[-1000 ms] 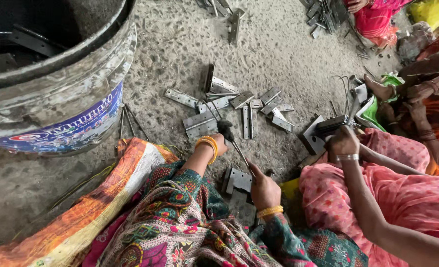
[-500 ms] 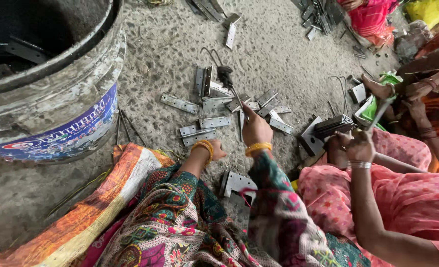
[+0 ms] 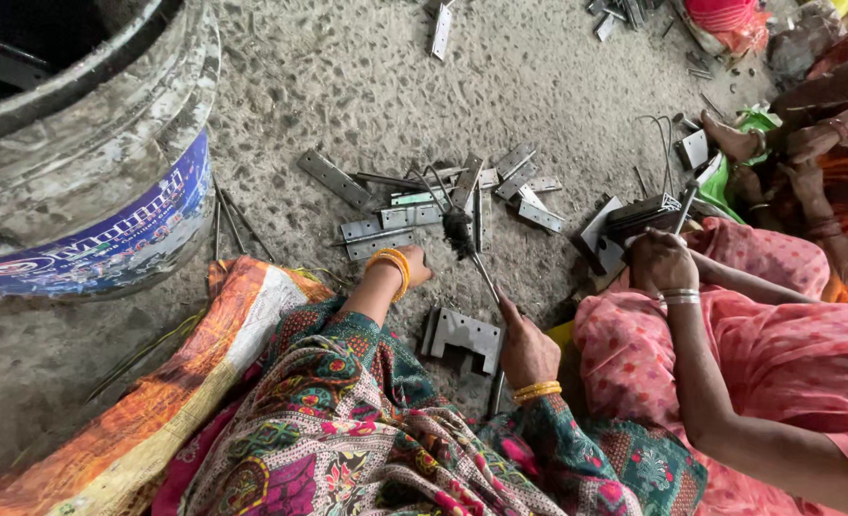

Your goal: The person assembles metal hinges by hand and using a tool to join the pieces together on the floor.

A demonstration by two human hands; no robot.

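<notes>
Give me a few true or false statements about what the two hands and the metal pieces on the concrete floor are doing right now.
1. The right hand grips a thin metal hammer. True.
2. The left hand rests inside the big grey plastic drum. False: it is on the floor by the flat grey metal hinge plates.
3. A stack of metal plates lies between the two hands. True.
4. The neighbouring person's hand is empty. False: it holds a tool too.
</notes>
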